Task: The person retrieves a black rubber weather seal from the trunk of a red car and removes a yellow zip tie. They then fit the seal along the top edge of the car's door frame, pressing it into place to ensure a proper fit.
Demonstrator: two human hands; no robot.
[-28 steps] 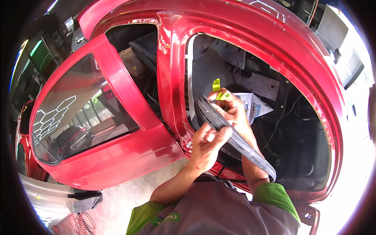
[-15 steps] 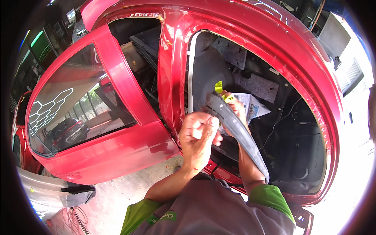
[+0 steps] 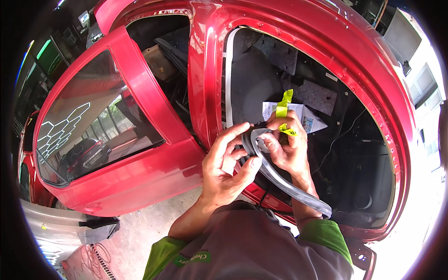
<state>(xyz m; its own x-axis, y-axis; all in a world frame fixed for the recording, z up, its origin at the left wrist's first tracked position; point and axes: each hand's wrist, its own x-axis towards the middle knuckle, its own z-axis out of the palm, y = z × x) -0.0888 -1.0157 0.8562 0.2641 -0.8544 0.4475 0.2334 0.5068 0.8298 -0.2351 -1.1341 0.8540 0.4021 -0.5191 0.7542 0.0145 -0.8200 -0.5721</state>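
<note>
A black rubber seal strip [image 3: 285, 187] is curled into a loop at its upper end, between my two hands. From there it runs down over my right forearm, its other end near the elbow. My left hand [image 3: 221, 170] is at the loop's left side, fingertips and thumb against the rubber. Closed around the loop from the right, my right hand [image 3: 293, 151] has its thumb on the strip; some of its fingers are hidden behind it. Bright yellow tape [image 3: 283, 105] sticks up from my right hand, with another piece across its fingers.
Ahead is the red car body [image 3: 205, 70], its bare door opening edged in red metal. Left of it stands an open red door [image 3: 140, 161]. Inside lie newspaper [image 3: 313, 122], a dark seat [image 3: 254, 88] and a thin wire. A red hose [image 3: 91, 261] lies on the floor, lower left.
The strip's upper end has been turned round into a loop facing me. My left hand has come onto it with fingers spread wider. My right hand has moved into fuller view.
</note>
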